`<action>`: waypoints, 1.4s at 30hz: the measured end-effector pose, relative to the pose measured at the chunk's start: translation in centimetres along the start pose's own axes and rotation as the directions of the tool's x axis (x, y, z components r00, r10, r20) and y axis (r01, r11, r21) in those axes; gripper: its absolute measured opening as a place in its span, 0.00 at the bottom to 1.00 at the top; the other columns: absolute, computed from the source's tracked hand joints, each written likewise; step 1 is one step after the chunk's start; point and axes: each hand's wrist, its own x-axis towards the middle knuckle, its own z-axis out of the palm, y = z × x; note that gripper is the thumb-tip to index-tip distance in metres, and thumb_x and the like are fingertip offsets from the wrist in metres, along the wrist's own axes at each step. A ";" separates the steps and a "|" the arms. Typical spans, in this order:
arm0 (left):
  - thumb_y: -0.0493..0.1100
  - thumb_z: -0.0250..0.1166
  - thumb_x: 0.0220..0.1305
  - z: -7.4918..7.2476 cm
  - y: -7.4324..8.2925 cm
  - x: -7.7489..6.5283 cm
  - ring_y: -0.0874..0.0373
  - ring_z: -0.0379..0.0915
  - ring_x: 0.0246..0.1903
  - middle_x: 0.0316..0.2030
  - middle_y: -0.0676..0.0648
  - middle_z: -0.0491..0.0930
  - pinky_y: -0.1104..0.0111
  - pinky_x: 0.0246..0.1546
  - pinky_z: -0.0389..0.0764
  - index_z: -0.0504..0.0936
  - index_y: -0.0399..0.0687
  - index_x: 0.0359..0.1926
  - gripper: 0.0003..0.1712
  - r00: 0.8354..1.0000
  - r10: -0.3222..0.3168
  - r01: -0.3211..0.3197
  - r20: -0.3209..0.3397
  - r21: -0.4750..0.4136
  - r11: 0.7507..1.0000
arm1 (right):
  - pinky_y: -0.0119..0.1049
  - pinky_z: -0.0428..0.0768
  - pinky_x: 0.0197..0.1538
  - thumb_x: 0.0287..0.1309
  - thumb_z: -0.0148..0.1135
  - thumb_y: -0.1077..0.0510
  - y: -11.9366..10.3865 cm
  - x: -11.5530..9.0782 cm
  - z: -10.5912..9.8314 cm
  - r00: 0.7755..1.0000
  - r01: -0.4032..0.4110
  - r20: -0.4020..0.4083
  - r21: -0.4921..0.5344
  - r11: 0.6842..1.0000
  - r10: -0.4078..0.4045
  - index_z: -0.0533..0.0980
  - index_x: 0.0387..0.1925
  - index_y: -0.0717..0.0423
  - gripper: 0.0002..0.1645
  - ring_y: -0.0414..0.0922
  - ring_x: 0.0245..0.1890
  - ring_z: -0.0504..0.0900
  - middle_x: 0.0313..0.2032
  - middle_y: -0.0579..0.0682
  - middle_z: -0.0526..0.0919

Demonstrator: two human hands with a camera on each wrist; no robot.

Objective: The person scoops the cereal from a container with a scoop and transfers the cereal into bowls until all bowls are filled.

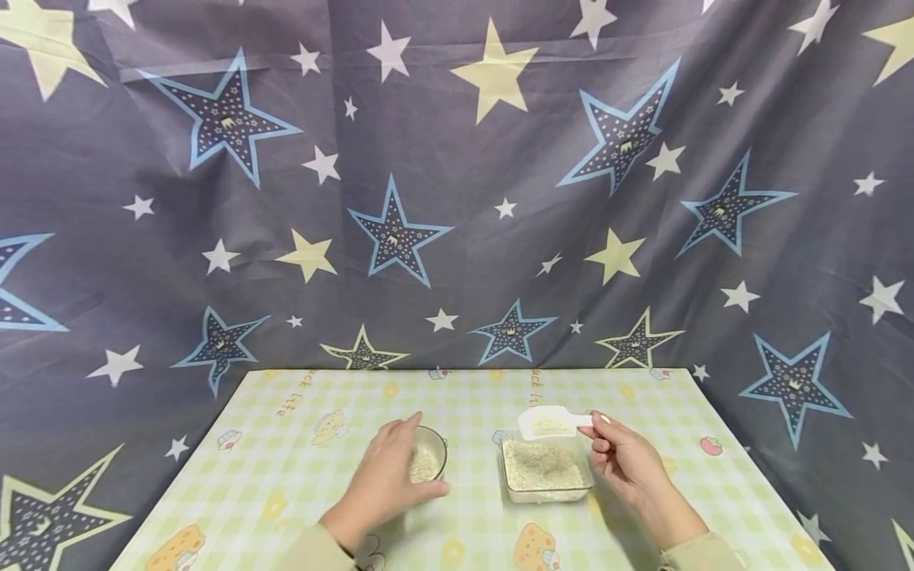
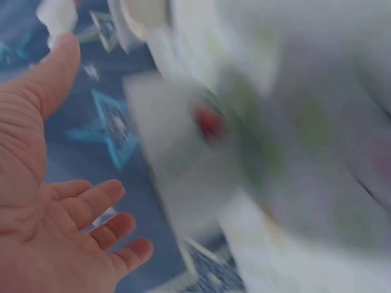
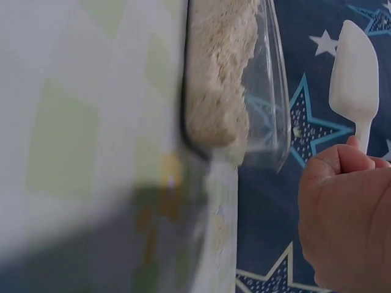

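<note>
My right hand (image 1: pixel 625 461) pinches the handle of a white scoop (image 1: pixel 546 423) with some pale grains in it. The scoop is above the far edge of a clear rectangular glass dish (image 1: pixel 548 496), which holds pale, grainy flakes (image 3: pixel 217 73). To the left, a round glass bowl (image 1: pixel 441 456) has a little of the same grainy stuff inside. My left hand (image 1: pixel 385 474) is beside that bowl and hides part of it. In the left wrist view, the left hand (image 2: pixel 67 201) shows spread fingers and a raised thumb, with nothing held; much of that view is blurred.
A green-and-white checked cloth (image 1: pixel 286 444) printed with food pictures covers the table. Behind the table hangs a dark star-patterned curtain (image 1: pixel 457 159), which also runs along both sides.
</note>
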 end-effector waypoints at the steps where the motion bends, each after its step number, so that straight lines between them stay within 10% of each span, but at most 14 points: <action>1: 0.69 0.85 0.44 -0.3 -0.9 -0.3 0.35 0.65 0.76 0.74 0.35 0.74 0.37 0.75 0.71 0.63 0.39 0.81 0.71 1.000 -0.027 0.027 0.003 -0.005 1.000 | 0.18 0.66 0.26 0.85 0.47 0.56 0.0 0.0 0.3 1.000 0.001 -0.004 -0.005 1.000 -0.001 0.65 0.61 0.52 0.10 0.26 0.23 0.68 0.30 0.41 0.86; 7: 0.69 0.86 0.41 -0.5 -3.3 -1.5 0.32 0.62 0.77 0.76 0.33 0.69 0.31 0.73 0.69 0.61 0.39 0.82 0.75 0.990 -0.128 0.131 0.058 -0.043 0.990 | 0.19 0.68 0.27 0.85 0.49 0.57 0.2 0.0 2.4 1.000 0.018 -0.006 -0.040 0.999 -0.018 0.66 0.63 0.55 0.13 0.27 0.23 0.69 0.29 0.42 0.87; 22: 0.67 0.85 0.47 -0.3 -3.8 -1.0 0.34 0.68 0.74 0.74 0.38 0.74 0.37 0.74 0.71 0.63 0.37 0.81 0.70 0.991 -0.132 0.133 0.013 -0.065 0.989 | 0.22 0.68 0.23 0.74 0.64 0.63 3.9 1.8 11.5 0.983 0.181 0.032 -0.250 0.951 -0.179 0.76 0.62 0.67 0.20 0.31 0.19 0.70 0.25 0.44 0.89; 25: 0.68 0.85 0.47 -0.3 -3.8 -1.1 0.35 0.68 0.73 0.74 0.39 0.74 0.38 0.73 0.72 0.63 0.38 0.81 0.70 0.989 -0.149 0.150 0.021 -0.069 0.986 | 0.23 0.67 0.23 0.72 0.67 0.63 4.6 1.7 13.0 0.949 0.313 0.085 -0.389 0.866 -0.304 0.80 0.60 0.66 0.19 0.33 0.18 0.71 0.27 0.48 0.92; 28: 0.68 0.85 0.46 -0.3 -3.8 -1.2 0.36 0.70 0.72 0.73 0.40 0.75 0.38 0.72 0.74 0.63 0.38 0.80 0.70 0.988 -0.155 0.156 0.021 -0.071 0.985 | 0.24 0.64 0.20 0.70 0.70 0.61 5.3 1.3 14.1 0.872 0.479 0.195 -0.530 0.700 -0.449 0.83 0.58 0.60 0.18 0.33 0.17 0.70 0.26 0.51 0.91; 35: 0.68 0.86 0.45 -0.4 -3.8 -1.4 0.37 0.72 0.70 0.72 0.39 0.76 0.39 0.70 0.76 0.64 0.38 0.80 0.70 0.986 -0.168 0.169 0.021 -0.073 0.983 | 0.22 0.62 0.18 0.71 0.70 0.59 6.5 0.5 14.9 0.577 0.769 0.459 -0.585 0.259 -0.676 0.85 0.56 0.52 0.14 0.26 0.15 0.60 0.14 0.39 0.73; 38: 0.68 0.86 0.45 -0.5 -3.9 -1.5 0.37 0.73 0.69 0.71 0.37 0.77 0.39 0.69 0.77 0.65 0.38 0.80 0.70 0.985 -0.173 0.173 0.019 -0.062 0.983 | 0.20 0.61 0.18 0.70 0.70 0.61 6.8 0.6 14.9 0.496 0.815 0.500 -0.549 0.183 -0.710 0.85 0.55 0.52 0.14 0.24 0.16 0.58 0.14 0.38 0.71; 42: 0.68 0.86 0.44 -0.5 -4.1 -1.7 0.38 0.74 0.68 0.70 0.37 0.77 0.40 0.68 0.78 0.65 0.38 0.79 0.70 0.984 -0.179 0.180 0.018 -0.052 0.982 | 0.19 0.59 0.18 0.70 0.70 0.61 7.1 0.7 14.9 0.504 0.813 0.488 -0.546 0.201 -0.713 0.85 0.55 0.51 0.14 0.24 0.16 0.57 0.13 0.39 0.70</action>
